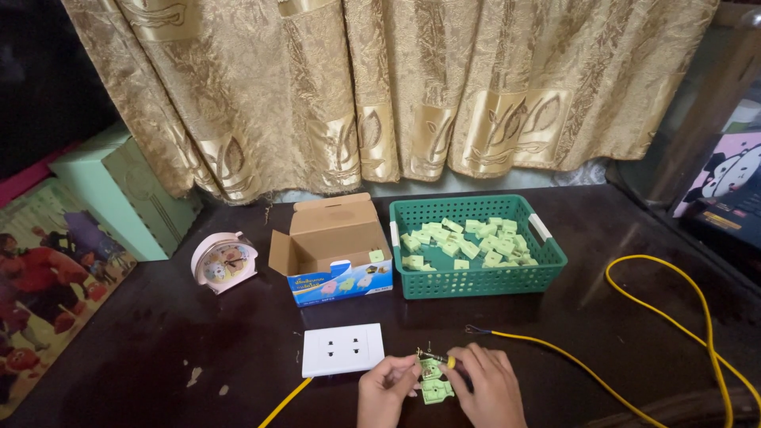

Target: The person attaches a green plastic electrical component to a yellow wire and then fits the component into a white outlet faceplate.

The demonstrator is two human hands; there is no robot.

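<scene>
Both hands close their grip on one small pale-green plastic socket insert (434,380) low on the dark wooden counter (238,341): the left hand (386,392) pinches its near side, the right hand (487,388) clamps the far side. A yellow insulated wire (634,317) lies just beside the insert; whether it touches is unclear. That stiff wire could tug the light piece askew, I judge. More inserts fill the green plastic basket (476,281), beside a white rectangular wall plate (342,349).
</scene>
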